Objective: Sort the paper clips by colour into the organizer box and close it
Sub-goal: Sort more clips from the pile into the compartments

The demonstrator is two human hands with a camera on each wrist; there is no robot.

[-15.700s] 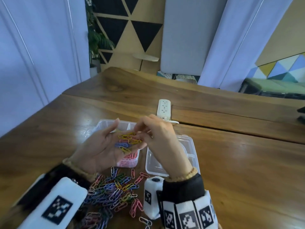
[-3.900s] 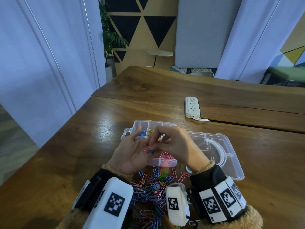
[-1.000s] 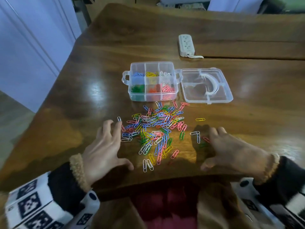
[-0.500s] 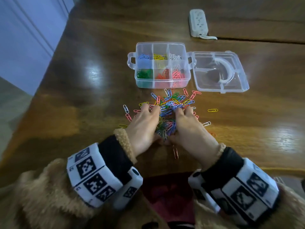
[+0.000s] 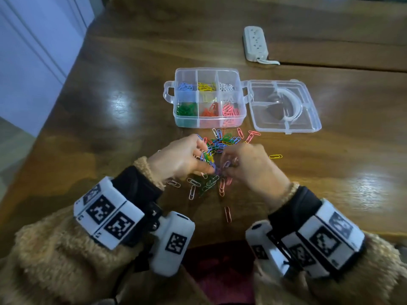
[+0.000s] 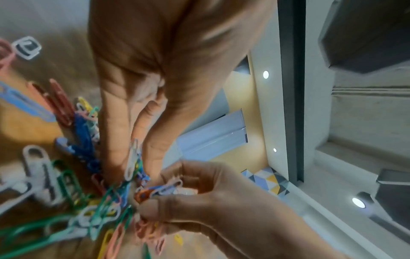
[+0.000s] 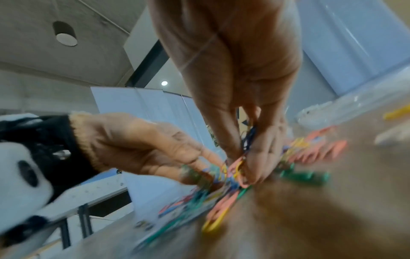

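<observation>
The clear organizer box (image 5: 177, 119) stands open on the wooden table, with blue, yellow, white, green, orange and pink clips in separate compartments. Its lid (image 5: 284, 104) lies flat to the right. A mixed pile of paper clips (image 5: 221, 143) lies in front of the box. My left hand (image 5: 203, 159) and right hand (image 5: 226, 166) meet over the pile's near part. The left hand's curled fingers (image 6: 115, 149) hold a bunch of clips. The right hand (image 7: 244, 163) pinches several clips, and its fingers (image 6: 188, 180) are also in the left wrist view. Both wrist views are blurred.
A white power strip (image 5: 255, 44) lies behind the box. One yellow clip (image 5: 275, 156) lies apart to the right, and an orange clip (image 5: 228, 214) lies near the table's front edge. Bare wood spreads left and right of the hands.
A second ago my hands lay spread flat on either side of the pile. They have swept inward, bunched the clips together, and now curl round clips at the middle.
</observation>
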